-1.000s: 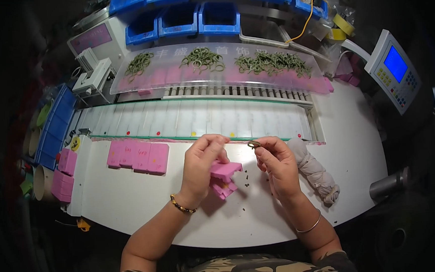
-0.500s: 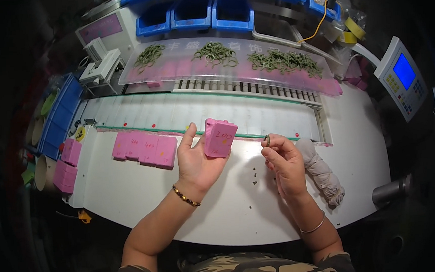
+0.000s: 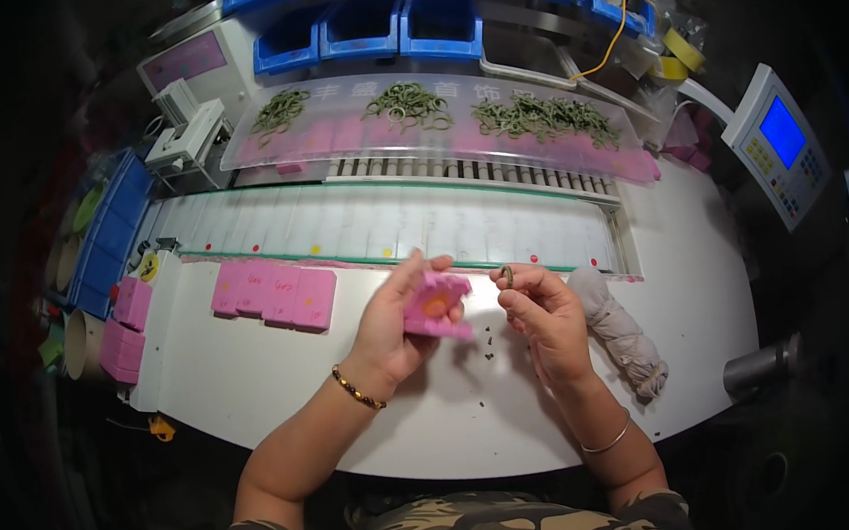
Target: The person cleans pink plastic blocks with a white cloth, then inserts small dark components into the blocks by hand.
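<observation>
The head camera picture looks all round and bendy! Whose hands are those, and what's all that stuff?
There's no robot here: these are a person's own bare hands. The camera sits on their head and looks down, and its very wide lens makes straight edges bend.

The left hand holds a pink block, a bit blurry here. The right hand pinches a small greenish ring between thumb and finger.

On the white table lie more pink blocks in a row, a bundle of grey cloth and tiny dark bits. Farther back, piles of green pieces rest on a see-through sheet.
</observation>
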`<state>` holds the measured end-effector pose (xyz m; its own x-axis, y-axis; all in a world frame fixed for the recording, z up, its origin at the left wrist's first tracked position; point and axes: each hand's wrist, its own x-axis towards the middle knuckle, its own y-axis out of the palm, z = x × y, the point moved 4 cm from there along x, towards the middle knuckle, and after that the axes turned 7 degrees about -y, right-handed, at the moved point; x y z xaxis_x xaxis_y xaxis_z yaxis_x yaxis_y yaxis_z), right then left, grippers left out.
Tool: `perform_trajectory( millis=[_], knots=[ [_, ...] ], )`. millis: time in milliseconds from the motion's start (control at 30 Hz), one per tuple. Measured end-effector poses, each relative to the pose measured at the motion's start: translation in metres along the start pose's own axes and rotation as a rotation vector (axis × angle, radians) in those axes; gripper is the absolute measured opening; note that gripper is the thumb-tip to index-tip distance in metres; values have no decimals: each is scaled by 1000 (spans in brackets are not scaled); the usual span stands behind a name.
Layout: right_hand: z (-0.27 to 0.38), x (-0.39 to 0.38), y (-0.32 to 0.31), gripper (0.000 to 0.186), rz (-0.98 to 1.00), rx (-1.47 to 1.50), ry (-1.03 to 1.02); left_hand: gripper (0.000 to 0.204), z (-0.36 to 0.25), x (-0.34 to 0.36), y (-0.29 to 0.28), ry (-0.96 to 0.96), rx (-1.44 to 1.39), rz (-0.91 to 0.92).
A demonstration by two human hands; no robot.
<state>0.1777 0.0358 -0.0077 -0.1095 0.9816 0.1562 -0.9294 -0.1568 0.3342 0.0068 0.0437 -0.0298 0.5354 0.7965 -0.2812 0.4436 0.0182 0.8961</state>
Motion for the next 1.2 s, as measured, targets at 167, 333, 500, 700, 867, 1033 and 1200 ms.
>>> perform_trajectory(
  millis=[167,333,500,700,867,1033,1200],
  knots=[
    [1,0,2,11,24,-11,-13,28,13,-5,17,-43,441,-139],
    [2,0,6,10,69,21,20,24,17,-7,22,-14,619,-100],
    [-2,0,1,11,88,36,97,19,17,-7,19,-24,619,-87],
    [-9,0,2,16,70,152,170,17,17,-8,20,5,600,-107],
    [-9,1,3,21,63,229,239,16,13,-8,14,-6,564,-107],
    [-9,-1,4,20,49,264,235,16,15,-9,20,-22,581,-105],
    [-11,-2,5,19,63,189,211,17,16,-8,20,-7,595,-101]
  ],
)
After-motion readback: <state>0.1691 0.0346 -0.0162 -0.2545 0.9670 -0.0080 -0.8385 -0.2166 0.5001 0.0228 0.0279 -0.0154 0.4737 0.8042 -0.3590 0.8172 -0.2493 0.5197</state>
